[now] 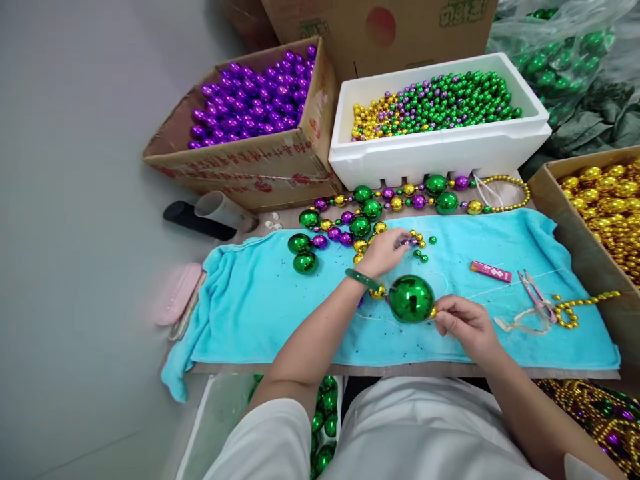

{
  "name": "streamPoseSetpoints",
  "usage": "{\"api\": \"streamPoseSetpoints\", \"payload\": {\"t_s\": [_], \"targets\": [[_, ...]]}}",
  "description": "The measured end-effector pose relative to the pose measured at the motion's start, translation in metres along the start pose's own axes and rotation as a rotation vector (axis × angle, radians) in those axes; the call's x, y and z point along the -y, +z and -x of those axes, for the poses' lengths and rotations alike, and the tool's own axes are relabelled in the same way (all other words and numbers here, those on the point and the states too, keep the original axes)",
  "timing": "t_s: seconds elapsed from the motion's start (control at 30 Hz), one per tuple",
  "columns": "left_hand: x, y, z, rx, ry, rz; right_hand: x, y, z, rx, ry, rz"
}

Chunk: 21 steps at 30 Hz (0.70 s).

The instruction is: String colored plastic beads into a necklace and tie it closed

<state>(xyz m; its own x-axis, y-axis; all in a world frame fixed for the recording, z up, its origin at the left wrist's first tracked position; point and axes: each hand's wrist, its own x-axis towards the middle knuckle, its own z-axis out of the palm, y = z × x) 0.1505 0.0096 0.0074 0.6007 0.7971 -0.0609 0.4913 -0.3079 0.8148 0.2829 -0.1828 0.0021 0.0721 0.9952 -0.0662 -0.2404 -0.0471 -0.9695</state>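
Note:
A big shiny green ball [411, 298] lies on the turquoise towel [260, 307], strung with small gold beads on a thin thread. My right hand [463, 325] pinches the gold bead and thread at the ball's right side. My left hand [386, 251], with a green bangle on the wrist, reaches forward over a small heap of loose purple, gold and green beads [419, 243]; its fingers are curled on them. A finished string of green, purple and gold balls [360, 217] lies behind the hands.
A cardboard box of purple beads [255, 100] stands back left, a white foam box of mixed beads [435, 107] back centre, a box of gold beads [607, 200] at right. A pink lighter [491, 271], small scissors [534, 293] and a gold bead chain [575, 308] lie on the towel's right.

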Motion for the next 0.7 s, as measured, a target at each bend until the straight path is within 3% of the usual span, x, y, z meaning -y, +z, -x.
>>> {"api": "streamPoseSetpoints", "payload": {"t_s": [0.1, 0.2, 0.47, 0.7], "targets": [[-0.006, -0.027, 0.021, -0.12, -0.131, 0.787, -0.003, -0.006, 0.001, -0.141, 0.012, 0.004], [-0.015, -0.042, 0.045, -0.197, -0.169, 1.226, -0.007, -0.008, 0.0, -0.217, 0.04, 0.004], [-0.018, -0.041, 0.07, -0.286, -0.148, 1.416, -0.007, 0.004, 0.0, -0.181, 0.072, 0.084], [-0.012, -0.048, 0.081, -0.283, -0.079, 1.374, -0.005, 0.01, 0.001, -0.179, 0.065, 0.103]]}}
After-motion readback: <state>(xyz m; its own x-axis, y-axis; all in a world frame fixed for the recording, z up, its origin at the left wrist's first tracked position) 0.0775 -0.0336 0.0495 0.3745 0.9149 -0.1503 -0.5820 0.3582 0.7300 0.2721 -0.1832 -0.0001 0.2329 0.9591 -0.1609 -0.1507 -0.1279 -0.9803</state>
